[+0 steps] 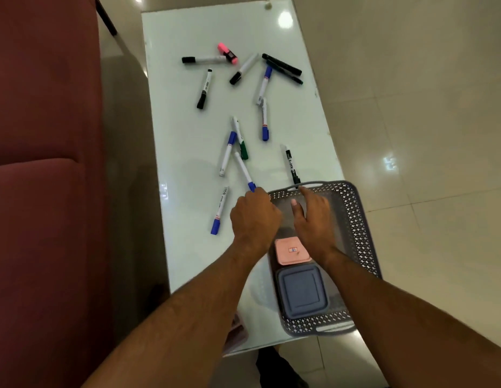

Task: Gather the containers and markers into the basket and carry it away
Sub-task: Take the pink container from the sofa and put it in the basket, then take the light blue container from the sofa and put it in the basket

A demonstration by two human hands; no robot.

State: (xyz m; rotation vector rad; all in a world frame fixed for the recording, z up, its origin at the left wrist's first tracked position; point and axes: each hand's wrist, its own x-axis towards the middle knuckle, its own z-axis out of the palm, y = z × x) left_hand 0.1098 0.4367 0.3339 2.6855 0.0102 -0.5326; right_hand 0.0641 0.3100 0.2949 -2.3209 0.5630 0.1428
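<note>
L hand (pixel 255 217) grips blue marker (pixel 244 171); R hand (pixel 313 217) open over basket (pixel 361 233).

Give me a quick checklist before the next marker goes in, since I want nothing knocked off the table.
1. Left hand grips the blue-capped marker: ok, fingers curl over its cap end.
2. Right hand free: ok, open above the basket.
3. Basket fully on the table: not ok, its right side overhangs the edge.
4. Containers inside: ok, pink container and grey container lie in the basket.
5. Room for markers: ok, far half bare.
6. Markers gathered: not ok, all lie on the table.
</note>
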